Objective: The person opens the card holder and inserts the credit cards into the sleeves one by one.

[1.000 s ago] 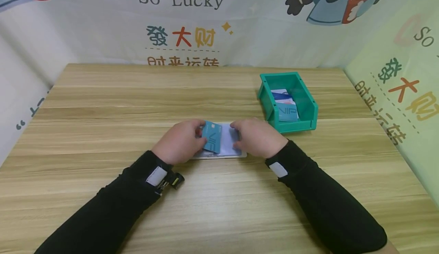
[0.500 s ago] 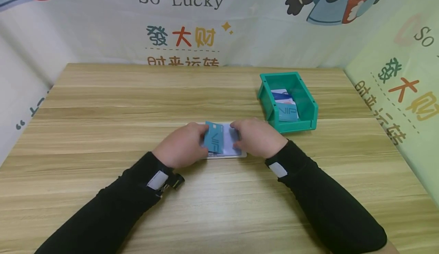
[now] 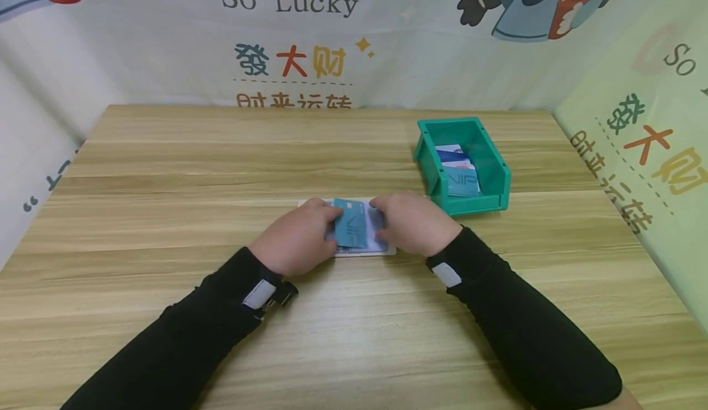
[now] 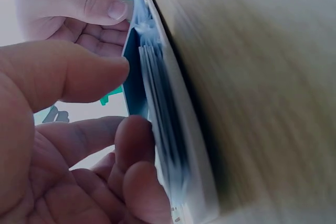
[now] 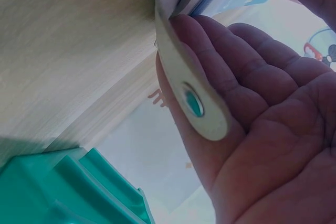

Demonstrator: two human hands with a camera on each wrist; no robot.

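A pale card holder (image 3: pixel 384 252) with clear plastic sleeves lies open on the table between my hands. My left hand (image 3: pixel 298 238) pinches the left side of a blue VIP card (image 3: pixel 352 222), which lies over the sleeve page. Seen from the left wrist, a fingertip presses the card's edge while other fingers touch the stacked sleeves (image 4: pixel 165 124). My right hand (image 3: pixel 417 222) grips the holder's right edge, its thumb at the sleeve in the left wrist view. In the right wrist view, a strap (image 5: pixel 210 121) with a metal snap rests against the right fingers.
A green bin (image 3: pixel 500 192) stands just beyond my right hand, with several cards (image 3: pixel 463 181) inside, one a blue VIP card. The wooden table (image 3: pixel 210 152) ends at a printed cloth backdrop (image 3: pixel 409 59) behind and on both sides.
My left hand has moved right with the blue card, which now lies straighter and farther across the sleeve page. The right hand has stayed at the holder's right edge.
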